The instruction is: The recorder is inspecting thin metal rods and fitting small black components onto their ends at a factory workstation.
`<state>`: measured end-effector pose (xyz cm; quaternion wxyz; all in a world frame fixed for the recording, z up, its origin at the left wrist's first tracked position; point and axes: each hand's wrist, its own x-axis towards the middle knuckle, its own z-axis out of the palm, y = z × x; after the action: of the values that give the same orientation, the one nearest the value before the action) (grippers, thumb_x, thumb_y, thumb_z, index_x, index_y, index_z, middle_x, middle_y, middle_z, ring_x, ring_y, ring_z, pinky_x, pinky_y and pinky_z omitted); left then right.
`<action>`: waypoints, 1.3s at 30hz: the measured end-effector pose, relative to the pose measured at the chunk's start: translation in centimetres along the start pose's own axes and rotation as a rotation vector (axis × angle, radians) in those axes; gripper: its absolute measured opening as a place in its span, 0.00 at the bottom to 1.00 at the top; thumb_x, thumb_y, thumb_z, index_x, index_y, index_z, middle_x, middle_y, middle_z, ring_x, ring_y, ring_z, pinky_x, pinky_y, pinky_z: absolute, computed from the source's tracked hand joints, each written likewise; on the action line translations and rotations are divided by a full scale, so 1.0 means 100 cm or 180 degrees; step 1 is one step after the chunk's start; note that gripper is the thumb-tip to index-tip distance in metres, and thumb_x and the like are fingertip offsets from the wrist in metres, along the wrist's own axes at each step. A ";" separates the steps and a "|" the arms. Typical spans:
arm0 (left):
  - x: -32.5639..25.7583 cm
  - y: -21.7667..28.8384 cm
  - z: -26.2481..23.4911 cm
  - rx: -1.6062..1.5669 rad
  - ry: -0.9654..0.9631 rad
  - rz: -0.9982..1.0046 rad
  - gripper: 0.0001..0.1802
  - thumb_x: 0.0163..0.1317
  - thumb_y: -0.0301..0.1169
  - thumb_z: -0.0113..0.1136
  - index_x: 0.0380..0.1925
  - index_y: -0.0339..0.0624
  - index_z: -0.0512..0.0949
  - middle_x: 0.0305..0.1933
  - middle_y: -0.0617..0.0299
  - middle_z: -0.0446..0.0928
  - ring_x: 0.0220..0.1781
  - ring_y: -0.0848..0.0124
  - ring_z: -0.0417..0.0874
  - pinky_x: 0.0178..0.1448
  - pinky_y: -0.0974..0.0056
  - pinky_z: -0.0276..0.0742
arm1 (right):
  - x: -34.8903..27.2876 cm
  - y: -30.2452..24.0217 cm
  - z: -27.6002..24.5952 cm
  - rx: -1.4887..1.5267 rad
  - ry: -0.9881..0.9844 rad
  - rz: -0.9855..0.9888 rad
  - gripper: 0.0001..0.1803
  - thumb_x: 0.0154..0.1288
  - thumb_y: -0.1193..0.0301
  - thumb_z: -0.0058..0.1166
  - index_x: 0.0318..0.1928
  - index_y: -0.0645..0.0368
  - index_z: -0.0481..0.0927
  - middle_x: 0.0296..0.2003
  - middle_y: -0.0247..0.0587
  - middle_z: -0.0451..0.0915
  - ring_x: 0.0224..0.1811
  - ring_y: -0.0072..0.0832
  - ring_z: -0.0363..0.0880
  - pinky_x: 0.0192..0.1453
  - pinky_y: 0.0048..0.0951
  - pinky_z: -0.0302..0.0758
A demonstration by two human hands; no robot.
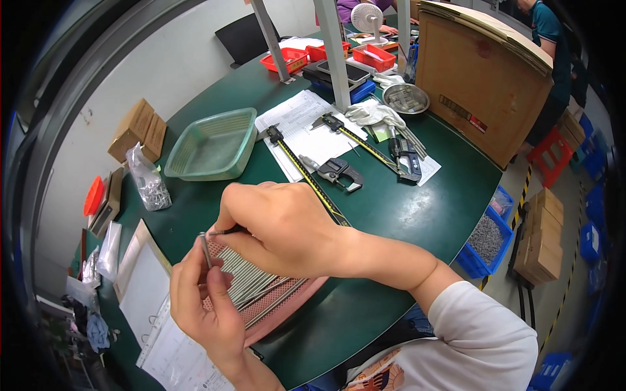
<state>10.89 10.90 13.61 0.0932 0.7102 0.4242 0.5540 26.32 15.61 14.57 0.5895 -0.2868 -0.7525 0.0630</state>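
Observation:
My left hand [205,306] pinches a short metal rod [206,251] upright between thumb and fingers. My right hand [280,228] is closed on a thin dark pointed tool [229,231], whose tip is at the rod's upper end; whether it touches cannot be told. Below both hands lies a pink perforated basket [287,317] with many long thin metal rods [250,279] in it. My right hand hides part of the basket and the lower end of a caliper.
Beyond my hands lie two digital calipers [297,163] [358,138], micrometers [339,171] and printed sheets [297,107]. A green tray [215,146] stands at left, beside a bag of metal parts [149,182]. A large carton [482,85] and a metal bowl [405,99] stand at right.

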 end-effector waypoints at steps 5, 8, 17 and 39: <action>0.000 0.003 -0.004 -0.0132 0.0655 -0.0329 0.19 0.60 0.16 0.47 0.53 0.30 0.69 0.35 0.57 0.73 0.25 0.77 0.73 0.28 0.75 0.71 | 0.002 -0.005 -0.002 0.0207 -0.0085 0.0481 0.09 0.53 0.72 0.59 0.31 0.59 0.72 0.21 0.38 0.76 0.22 0.35 0.78 0.23 0.30 0.72; 0.009 0.001 0.000 -0.0919 0.1673 -0.0186 0.20 0.64 0.21 0.48 0.57 0.35 0.67 0.36 0.60 0.73 0.27 0.78 0.72 0.32 0.72 0.70 | 0.001 0.007 -0.005 -0.0232 -0.0700 0.0291 0.07 0.54 0.70 0.58 0.30 0.58 0.74 0.24 0.39 0.78 0.23 0.36 0.78 0.25 0.33 0.73; 0.011 -0.050 -0.082 -0.2415 0.2780 -0.0491 0.16 0.64 0.25 0.50 0.51 0.41 0.66 0.41 0.61 0.72 0.41 0.72 0.74 0.51 0.62 0.75 | 0.000 -0.002 0.001 -0.0076 -0.1999 0.0323 0.08 0.54 0.69 0.49 0.27 0.61 0.77 0.19 0.48 0.76 0.23 0.44 0.77 0.30 0.42 0.72; 0.009 0.000 0.015 0.0618 -0.0117 0.0698 0.19 0.52 0.23 0.57 0.47 0.36 0.73 0.51 0.53 0.72 0.55 0.60 0.72 0.50 0.61 0.74 | -0.003 0.000 -0.003 0.0294 0.0077 0.0156 0.08 0.47 0.74 0.50 0.16 0.59 0.68 0.11 0.41 0.67 0.13 0.37 0.69 0.17 0.31 0.63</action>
<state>12.21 11.99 13.68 -0.0292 0.7680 0.3939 0.5042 26.61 15.40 14.39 0.6094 -0.2784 -0.7344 0.1087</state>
